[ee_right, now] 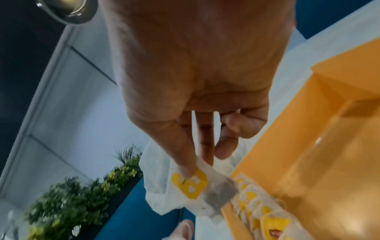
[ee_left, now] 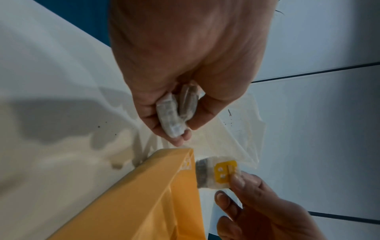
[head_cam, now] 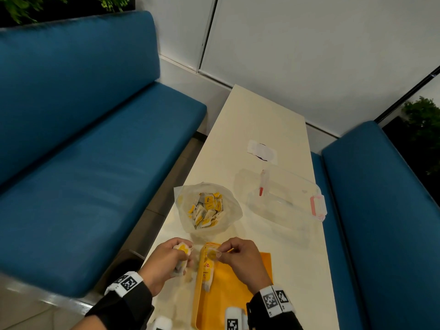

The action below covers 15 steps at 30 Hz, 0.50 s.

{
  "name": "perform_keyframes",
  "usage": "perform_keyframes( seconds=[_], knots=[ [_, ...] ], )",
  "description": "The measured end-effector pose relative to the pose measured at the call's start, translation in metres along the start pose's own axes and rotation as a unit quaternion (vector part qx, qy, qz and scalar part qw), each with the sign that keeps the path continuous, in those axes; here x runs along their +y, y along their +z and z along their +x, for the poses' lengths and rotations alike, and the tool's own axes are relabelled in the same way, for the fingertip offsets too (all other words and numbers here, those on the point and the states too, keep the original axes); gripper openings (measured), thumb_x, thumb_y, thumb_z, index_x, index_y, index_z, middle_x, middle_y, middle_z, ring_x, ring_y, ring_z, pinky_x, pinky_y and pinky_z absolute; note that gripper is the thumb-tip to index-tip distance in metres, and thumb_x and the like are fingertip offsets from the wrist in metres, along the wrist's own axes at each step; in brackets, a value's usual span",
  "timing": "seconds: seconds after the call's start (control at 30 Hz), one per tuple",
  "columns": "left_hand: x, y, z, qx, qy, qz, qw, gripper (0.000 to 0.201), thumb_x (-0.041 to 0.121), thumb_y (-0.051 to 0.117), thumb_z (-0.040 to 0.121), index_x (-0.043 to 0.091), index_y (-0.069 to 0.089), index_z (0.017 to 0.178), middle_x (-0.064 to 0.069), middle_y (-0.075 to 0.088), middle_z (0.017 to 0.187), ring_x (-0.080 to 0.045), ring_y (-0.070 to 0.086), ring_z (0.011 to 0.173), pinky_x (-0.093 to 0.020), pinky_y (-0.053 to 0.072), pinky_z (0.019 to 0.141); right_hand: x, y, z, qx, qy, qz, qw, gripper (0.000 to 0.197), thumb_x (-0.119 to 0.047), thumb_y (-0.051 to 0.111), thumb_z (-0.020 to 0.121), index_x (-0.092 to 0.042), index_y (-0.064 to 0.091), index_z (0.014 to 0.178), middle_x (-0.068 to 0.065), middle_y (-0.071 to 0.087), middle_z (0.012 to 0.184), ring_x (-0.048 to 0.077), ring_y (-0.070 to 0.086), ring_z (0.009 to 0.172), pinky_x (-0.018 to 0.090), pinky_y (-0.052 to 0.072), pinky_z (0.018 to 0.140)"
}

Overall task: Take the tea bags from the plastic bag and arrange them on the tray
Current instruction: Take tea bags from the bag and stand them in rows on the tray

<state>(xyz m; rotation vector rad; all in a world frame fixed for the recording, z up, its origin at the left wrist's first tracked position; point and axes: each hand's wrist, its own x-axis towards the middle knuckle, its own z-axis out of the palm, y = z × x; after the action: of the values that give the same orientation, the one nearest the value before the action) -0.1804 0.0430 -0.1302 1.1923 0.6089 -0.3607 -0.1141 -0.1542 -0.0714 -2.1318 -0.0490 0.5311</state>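
Right hand (head_cam: 240,256) pinches one tea bag (ee_right: 205,186) by its yellow tag, thumb against fingertip, just over the far corner of the yellow tray (head_cam: 228,291). Left hand (head_cam: 166,260) is clenched round a small bundle of tea bags (ee_left: 176,113), just left of the tray's far corner. Row of placed tea bags (ee_right: 259,211) stands on edge along the tray's left wall (count unclear, blurred). Plastic bag (head_cam: 209,208) sits open on the bench (head_cam: 273,258) beyond the tray, many tea bags inside. Clear lidded box (head_cam: 285,196) lies beyond the tray, to its right.

Judgement: placement of the next bag into the row is in hand; the task is far from done.

Risks:
- Pinch is on the tag only; the pouch hangs loose and may swing, catch the tray rim and land outside.
- Setting it down against the standing row may topple neighbours.
- Strings in the left bundle may tangle, so one pull drags several out.
- The tight left grip could crush or tear the thin paper.
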Motion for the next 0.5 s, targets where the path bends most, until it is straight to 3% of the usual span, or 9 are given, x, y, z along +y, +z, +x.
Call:
perform_keyframes(
  seconds=[0.07, 0.23, 0.37, 0.5],
  knots=[
    [-0.001, 0.001, -0.001, 0.006, -0.009, 0.019, 1.000, 0.031, -0.005, 0.051, 0.092, 0.015, 0.071, 0.106, -0.012, 0.070, 0.080, -0.022, 0.068, 0.077, -0.031, 0.051, 0.060, 0.004, -0.003, -0.002, -0.010, 0.014, 0.016, 1.000, 0.011, -0.005, 0.079, 0.076, -0.012, 0.073, 0.070, 0.002, 0.072, 0.075, 0.009, 0.062, 0.064, 0.024, 0.051, 0.063],
    [-0.007, 0.009, -0.001, 0.011, -0.031, 0.056, 0.998, 0.024, 0.001, 0.056, 0.087, 0.015, 0.073, 0.099, -0.012, 0.067, 0.073, -0.024, 0.062, 0.072, -0.029, 0.045, 0.058, 0.024, 0.000, -0.013, -0.053, 0.056, 0.050, 0.996, 0.010, 0.001, 0.067, 0.084, -0.007, 0.062, 0.081, 0.016, 0.068, 0.069, 0.026, 0.071, 0.066, 0.025, 0.040, 0.046],
    [-0.014, 0.014, -0.001, 0.008, -0.030, 0.081, 0.996, 0.009, 0.014, 0.065, 0.091, 0.012, 0.072, 0.096, -0.010, 0.066, 0.067, -0.020, 0.061, 0.062, -0.027, 0.043, 0.054, 0.042, 0.014, -0.020, -0.091, 0.094, 0.043, 0.991, 0.009, -0.002, 0.065, 0.089, -0.009, 0.058, 0.087, 0.012, 0.068, 0.064, 0.024, 0.069, 0.058, 0.025, 0.042, 0.043],
    [-0.016, 0.020, -0.006, 0.009, -0.033, 0.100, 0.994, 0.020, 0.023, 0.078, 0.086, 0.006, 0.072, 0.096, -0.012, 0.066, 0.064, -0.020, 0.055, 0.055, -0.024, 0.039, 0.049, 0.048, 0.024, -0.025, -0.104, 0.126, 0.028, 0.986, 0.010, -0.005, 0.066, 0.088, -0.012, 0.060, 0.085, 0.010, 0.067, 0.061, 0.021, 0.067, 0.052, 0.022, 0.038, 0.039]
  ],
)
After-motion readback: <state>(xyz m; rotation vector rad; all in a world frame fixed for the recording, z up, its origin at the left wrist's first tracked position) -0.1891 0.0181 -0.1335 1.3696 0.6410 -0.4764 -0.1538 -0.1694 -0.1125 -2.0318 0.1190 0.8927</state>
